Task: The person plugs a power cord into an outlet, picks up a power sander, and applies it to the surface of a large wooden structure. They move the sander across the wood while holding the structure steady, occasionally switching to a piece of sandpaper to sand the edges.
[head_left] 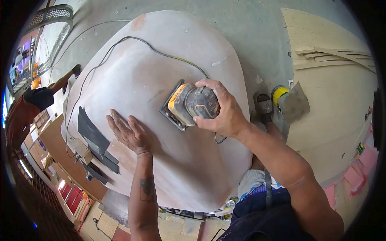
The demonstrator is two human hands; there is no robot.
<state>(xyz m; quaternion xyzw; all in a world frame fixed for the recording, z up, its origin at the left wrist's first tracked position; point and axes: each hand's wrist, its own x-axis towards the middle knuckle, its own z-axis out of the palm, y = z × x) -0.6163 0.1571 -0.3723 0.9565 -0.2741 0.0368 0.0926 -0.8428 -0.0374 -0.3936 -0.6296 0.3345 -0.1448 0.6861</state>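
A large, smooth, whitish curved shell (189, 164) with pinkish patches fills the middle of the view. My right hand (226, 110) is wrapped round the dusty black-and-yellow body of a power sander (188, 103), whose flat pad sits against the shell. From the sander a dark cord (161, 52) runs over the far part of the shell and down its left side. Fingers spread, my left hand (132, 134) lies on the surface left of the sander. Dark grey strips that look like sandpaper (91, 130) lie close beyond its fingertips.
A small box (82, 151) with the cord at it sits on the shell's left edge. Plywood (321, 120) bearing thin wooden strips (335, 56) lies at right, near a yellow roll (279, 94) and grey sheet (296, 102). Another person (36, 98) stands at far left.
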